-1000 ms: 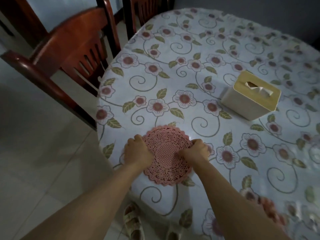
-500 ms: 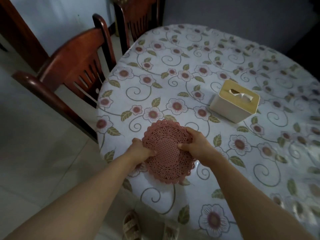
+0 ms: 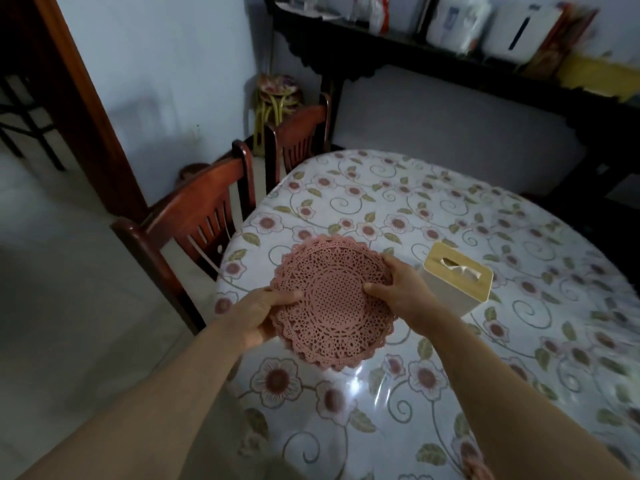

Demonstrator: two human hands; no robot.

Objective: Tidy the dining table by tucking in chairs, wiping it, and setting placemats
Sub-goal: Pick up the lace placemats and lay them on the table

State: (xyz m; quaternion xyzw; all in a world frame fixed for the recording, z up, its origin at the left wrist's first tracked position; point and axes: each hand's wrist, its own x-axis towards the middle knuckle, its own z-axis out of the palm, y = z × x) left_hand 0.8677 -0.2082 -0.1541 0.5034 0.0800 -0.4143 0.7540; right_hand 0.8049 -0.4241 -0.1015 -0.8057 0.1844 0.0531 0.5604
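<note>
Fingers of the left hand (image 3: 258, 315) curl under the near-left rim of a stack of pink lace mats (image 3: 332, 299), with the thumb laid on top, so the rim is pinched between thumb and fingers. On the opposite side the right hand (image 3: 398, 289) grips the right rim the same way, thumb pressed onto the top mat and the other fingers wrapped around the scalloped edge and mostly hidden beneath it. Between the two hands the mats are held up off the table (image 3: 381, 403), tilted a little, over its near-left part; several scalloped edges show one under another at the near side, though how many mats there are cannot be told. Both forearms are bare and reach in from the bottom of the view. Just right of the right hand, a tissue box (image 3: 457, 282) with a tan lid stands on the flowered cloth, a tissue showing in its slot. At the left edge of the table a dark wooden chair (image 3: 194, 220) stands close in, and a second chair (image 3: 298, 133) stands at the far-left edge. Beyond the table, along the wall, a dark shelf (image 3: 450, 60) carries blurred white containers.
</note>
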